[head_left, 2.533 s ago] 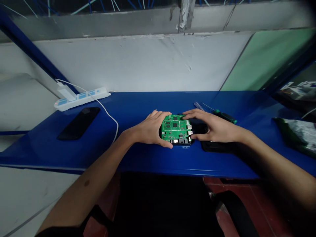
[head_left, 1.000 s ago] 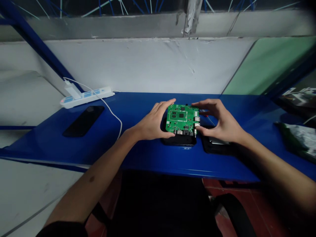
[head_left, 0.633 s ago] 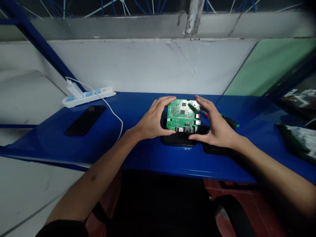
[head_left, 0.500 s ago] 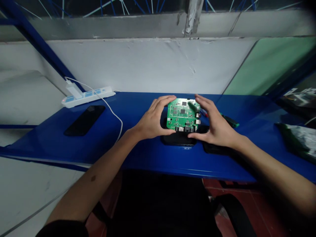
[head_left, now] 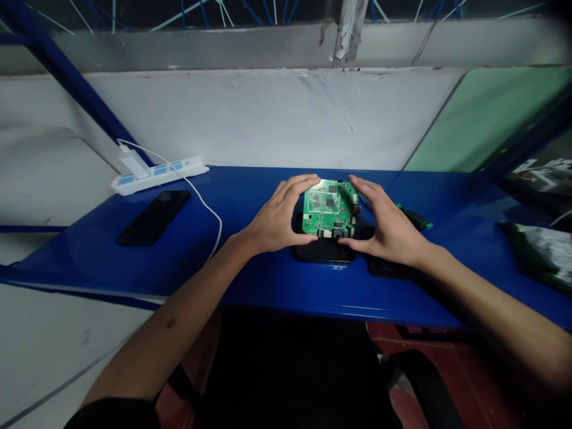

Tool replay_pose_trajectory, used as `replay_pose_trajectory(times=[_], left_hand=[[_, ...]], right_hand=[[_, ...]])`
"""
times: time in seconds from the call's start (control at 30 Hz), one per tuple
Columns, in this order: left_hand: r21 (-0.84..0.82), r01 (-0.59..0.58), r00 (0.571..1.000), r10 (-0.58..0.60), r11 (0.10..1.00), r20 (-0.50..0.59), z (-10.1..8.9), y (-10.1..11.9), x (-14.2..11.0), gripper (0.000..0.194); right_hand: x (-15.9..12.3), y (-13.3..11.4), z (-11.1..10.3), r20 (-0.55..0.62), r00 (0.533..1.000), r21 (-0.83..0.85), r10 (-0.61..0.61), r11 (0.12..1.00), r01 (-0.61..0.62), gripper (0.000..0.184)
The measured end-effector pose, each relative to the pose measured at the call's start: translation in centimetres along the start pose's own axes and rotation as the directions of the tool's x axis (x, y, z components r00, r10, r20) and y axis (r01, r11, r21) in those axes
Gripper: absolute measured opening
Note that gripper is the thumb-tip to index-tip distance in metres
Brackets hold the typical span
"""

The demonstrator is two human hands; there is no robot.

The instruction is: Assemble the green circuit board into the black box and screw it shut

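Between my two hands is a green circuit board [head_left: 329, 208], with ports along its near and right edges. My left hand [head_left: 279, 217] grips its left side, fingers at the far corner and thumb at the near edge. On the other side, my right hand [head_left: 386, 223] closes on the board's right part, its fingers at the far right corner and its thumb at the near edge. Below the board lies a black plastic case part [head_left: 324, 253] on the blue table. Another black flat piece [head_left: 386, 268] sits under my right hand, partly hidden.
On the left lie a black phone [head_left: 153, 218] and a white power strip [head_left: 161, 174] with a plugged-in charger and a white cable [head_left: 210, 208]. A green-and-black tool [head_left: 415, 218] is beyond my right hand. A silvery plastic bag [head_left: 545, 250] rests at the right.
The board has turned slightly, its right side tipping away from view. My right hand has shifted a little left and now meets the board's far right corner.
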State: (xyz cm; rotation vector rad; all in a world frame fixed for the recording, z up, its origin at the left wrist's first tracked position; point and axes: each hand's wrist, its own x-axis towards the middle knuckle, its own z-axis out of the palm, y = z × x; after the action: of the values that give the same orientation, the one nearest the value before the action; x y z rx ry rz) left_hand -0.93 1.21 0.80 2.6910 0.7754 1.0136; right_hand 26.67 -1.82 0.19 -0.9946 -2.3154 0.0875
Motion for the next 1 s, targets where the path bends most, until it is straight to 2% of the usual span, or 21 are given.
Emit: replay_pose_trajectory(times=[0.33, 0.53, 0.7, 0.8, 1.0], left_hand=[[0.033, -0.006, 1.0, 0.005, 0.999, 0.014, 0.1, -0.1, -0.1, 0.097], [0.043, -0.006, 1.0, 0.005, 0.999, 0.012, 0.2, -0.1, -0.2, 0.096], [0.075, -0.002, 0.999, -0.001, 0.997, 0.039, 0.4, -0.1, -0.2, 0.106], [0.129, -0.02, 0.999, 0.016, 0.991, 0.032, 0.8, 0.1, -0.1, 0.111], [0.287, -0.045, 0.998, 0.054, 0.957, -0.022, 1.7, 1.0, 0.2, 0.104]], right_hand=[[0.0, 0.0, 0.0, -0.02, 1.0, -0.009, 0.023, 1.0, -0.023, 0.11], [-0.2, 0.2, 0.2, -0.064, 0.998, 0.027, -0.015, 1.0, 0.017, 0.118], [-0.2, -0.1, 0.1, -0.056, 0.998, 0.013, -0.01, 1.0, 0.011, 0.118], [-0.1, -0.3, 0.3, -0.064, 0.997, -0.026, -0.039, 0.999, 0.037, 0.118], [0.3, -0.4, 1.1, -0.134, 0.978, -0.129, -0.16, 0.981, 0.143, 0.119]])
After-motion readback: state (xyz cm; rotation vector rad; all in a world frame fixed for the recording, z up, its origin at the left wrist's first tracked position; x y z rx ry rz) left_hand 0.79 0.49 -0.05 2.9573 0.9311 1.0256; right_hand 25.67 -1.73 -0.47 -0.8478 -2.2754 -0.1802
